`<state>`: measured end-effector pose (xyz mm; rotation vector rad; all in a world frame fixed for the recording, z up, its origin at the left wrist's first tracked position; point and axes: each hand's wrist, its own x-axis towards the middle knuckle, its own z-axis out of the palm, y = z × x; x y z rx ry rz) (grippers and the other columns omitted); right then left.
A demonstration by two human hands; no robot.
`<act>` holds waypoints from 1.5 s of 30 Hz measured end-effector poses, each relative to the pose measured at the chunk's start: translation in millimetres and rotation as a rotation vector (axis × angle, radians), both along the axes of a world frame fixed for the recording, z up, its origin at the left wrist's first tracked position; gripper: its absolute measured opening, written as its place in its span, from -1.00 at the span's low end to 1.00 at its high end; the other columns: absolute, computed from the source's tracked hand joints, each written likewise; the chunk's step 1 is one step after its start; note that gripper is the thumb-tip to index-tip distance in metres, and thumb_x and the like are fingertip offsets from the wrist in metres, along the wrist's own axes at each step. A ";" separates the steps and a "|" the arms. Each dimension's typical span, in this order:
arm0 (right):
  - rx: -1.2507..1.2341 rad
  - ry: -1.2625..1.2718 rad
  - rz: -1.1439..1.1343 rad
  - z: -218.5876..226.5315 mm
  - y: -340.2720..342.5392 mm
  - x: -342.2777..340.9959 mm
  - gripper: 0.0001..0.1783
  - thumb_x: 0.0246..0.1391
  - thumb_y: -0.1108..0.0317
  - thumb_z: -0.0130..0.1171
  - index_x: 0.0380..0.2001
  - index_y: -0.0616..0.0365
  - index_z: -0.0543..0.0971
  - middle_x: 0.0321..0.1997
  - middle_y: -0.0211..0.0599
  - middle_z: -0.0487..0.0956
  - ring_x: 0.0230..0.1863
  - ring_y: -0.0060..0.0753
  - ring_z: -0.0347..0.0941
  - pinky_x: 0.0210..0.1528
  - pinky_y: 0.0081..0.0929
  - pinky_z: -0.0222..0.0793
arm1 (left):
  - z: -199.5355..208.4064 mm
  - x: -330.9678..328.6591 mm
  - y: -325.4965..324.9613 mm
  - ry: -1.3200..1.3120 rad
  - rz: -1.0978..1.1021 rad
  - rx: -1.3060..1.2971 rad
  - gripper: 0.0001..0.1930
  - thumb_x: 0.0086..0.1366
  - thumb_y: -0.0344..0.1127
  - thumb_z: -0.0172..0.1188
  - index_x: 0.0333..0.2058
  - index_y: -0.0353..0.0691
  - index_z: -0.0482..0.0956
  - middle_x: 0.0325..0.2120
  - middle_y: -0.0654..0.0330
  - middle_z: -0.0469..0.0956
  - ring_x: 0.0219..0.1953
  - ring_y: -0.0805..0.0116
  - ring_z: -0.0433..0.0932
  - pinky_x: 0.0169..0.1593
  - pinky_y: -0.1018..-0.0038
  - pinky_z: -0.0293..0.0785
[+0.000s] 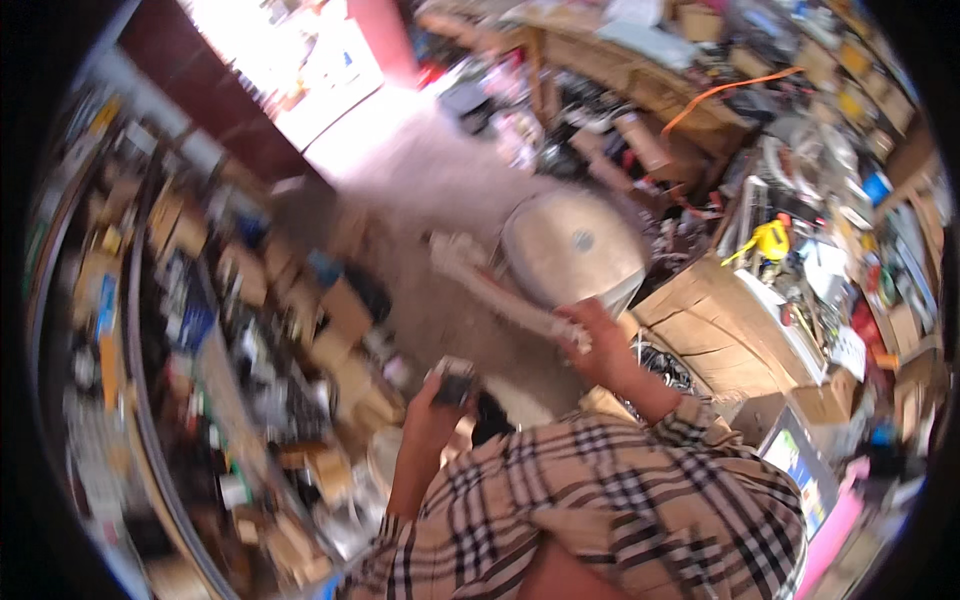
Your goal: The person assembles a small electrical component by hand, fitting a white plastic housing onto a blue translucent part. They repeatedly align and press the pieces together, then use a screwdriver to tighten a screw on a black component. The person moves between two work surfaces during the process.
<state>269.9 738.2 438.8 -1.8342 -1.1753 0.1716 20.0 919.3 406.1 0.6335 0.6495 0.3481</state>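
Observation:
My right hand (603, 350) is closed around one end of a long, pale, slightly bent strip-like thing (505, 300). Its far end is wider and knobbly, and motion blur hides its exact kind. That strip reaches forward and left, passing beside a rounded beige top with a small grey spot (570, 240). Lower and to the left, my left hand (428, 415) grips a small, dark, boxy thing (455, 387) with a pale edge. What this boxy thing is cannot be made out.
Crowded shelves (140, 350) with cardboard boxes line the left side. A bright doorway (300, 70) opens at the far left. On the right stand a large cardboard box (725, 325), a cluttered worktop with a yellow tool (770, 240), and a screen (800, 470).

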 end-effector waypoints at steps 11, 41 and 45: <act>-0.670 -0.095 0.013 -17.2 138.7 -5.5 -0.52 -0.01 0.34 0.17 0.04 0.11 0.43 -0.10 -0.01 0.45 -0.19 0.09 0.54 -0.18 -0.07 0.49 | 40.1 63.6 219.6 -0.046 -0.216 0.051 -0.51 0.39 0.06 -0.02 0.01 -0.28 0.44 -0.29 0.00 0.57 -0.37 0.19 0.58 -0.30 0.29 0.57; -0.857 0.505 -0.700 -54.9 374.4 7.7 -0.48 0.03 0.03 0.17 -0.02 0.15 0.49 -0.08 0.01 0.54 -0.03 0.06 0.50 0.01 -0.11 0.43 | 18.7 374.3 538.8 0.144 -1.253 -0.117 -0.59 0.37 -0.03 0.07 -0.03 -0.27 0.49 -0.32 0.03 0.59 -0.39 0.28 0.59 -0.30 0.38 0.57; -0.935 0.562 -0.830 -69.5 388.4 15.0 -0.50 0.01 0.04 0.15 -0.04 0.13 0.50 -0.03 0.03 0.51 0.01 0.06 0.48 0.02 -0.11 0.43 | 17.6 407.7 559.5 0.185 -1.317 -0.044 -0.53 0.36 0.02 0.08 -0.03 -0.30 0.46 -0.31 -0.06 0.58 -0.39 0.17 0.59 -0.29 0.31 0.57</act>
